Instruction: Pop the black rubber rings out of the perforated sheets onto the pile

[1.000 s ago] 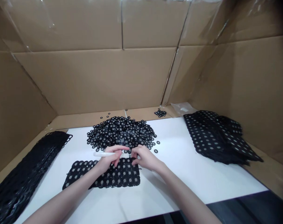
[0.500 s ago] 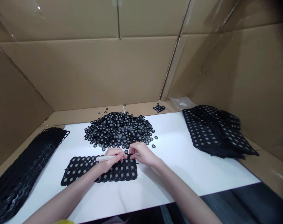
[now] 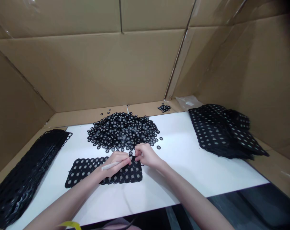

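Observation:
A black openwork piece with rows of grey discs (image 3: 82, 170) lies flat on the white table. Over its upper middle, my left hand (image 3: 116, 163) is closed around a white pen-like tool (image 3: 110, 165), whose tip is hidden by the fingers. My right hand (image 3: 145, 155) pinches at the piece's upper right edge, with a short black strand between the two hands. Just beyond my hands spreads a large heap of small black rings with grey centres (image 3: 122, 131).
At the left lies a long stack of black openwork material (image 3: 31, 172). Dotted black pieces (image 3: 214, 134) are piled at the right, near a clear plastic bag (image 3: 189, 101). A small ring cluster (image 3: 164, 108) sits at the back. Cardboard walls (image 3: 92, 70) enclose the table.
My right hand has shifted slightly up and right, drawing the black strand out a little. The tool in my left hand is tilted more. The camera view has shifted slightly.

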A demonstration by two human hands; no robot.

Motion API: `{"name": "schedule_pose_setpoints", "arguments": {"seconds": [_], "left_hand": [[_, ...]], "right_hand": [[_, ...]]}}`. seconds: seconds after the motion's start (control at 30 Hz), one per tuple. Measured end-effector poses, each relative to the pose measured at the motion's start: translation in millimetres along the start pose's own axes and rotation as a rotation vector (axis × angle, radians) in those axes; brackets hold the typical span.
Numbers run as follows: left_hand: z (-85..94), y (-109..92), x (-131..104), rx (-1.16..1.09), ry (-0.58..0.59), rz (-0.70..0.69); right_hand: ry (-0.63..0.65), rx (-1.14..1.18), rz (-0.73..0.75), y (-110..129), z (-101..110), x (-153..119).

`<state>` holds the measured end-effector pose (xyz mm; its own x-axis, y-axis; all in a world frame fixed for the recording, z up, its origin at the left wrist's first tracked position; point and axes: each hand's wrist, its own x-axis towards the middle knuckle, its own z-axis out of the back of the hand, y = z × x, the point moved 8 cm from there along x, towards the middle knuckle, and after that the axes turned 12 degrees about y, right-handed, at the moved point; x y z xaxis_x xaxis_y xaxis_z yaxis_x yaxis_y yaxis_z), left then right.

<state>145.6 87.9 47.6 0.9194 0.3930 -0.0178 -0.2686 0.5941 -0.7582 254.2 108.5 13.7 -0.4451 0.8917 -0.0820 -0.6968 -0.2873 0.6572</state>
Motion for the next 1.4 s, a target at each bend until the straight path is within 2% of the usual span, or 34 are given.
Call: {"name": "schedule_pose_setpoints", "arguments": {"seconds": [0.17, 0.63, 0.87, 1.17, 1.4], "left_hand": [[1.0, -3, 2, 0.046, 0.058, -0.019], [-1.7, 1, 2, 0.055, 0.066, -0.023], [-5.4, 6, -1, 0.028, 0.034, -0.059], [-6.3, 4, -3, 0.066, 0.044, -0.059], [-14.1, 4, 5, 0.133, 0.081, -0.052]], "right_hand": [[0.011, -0.024, 0.014, 3, -2, 0], [0.019, -0.013, -0.010, 5, -1, 1], [0.035, -0.007, -0.052, 1, -1, 1], [0.023, -0.014, -0.050, 3, 3, -1], [0.027, -0.035, -0.028, 4, 1, 1]]}}
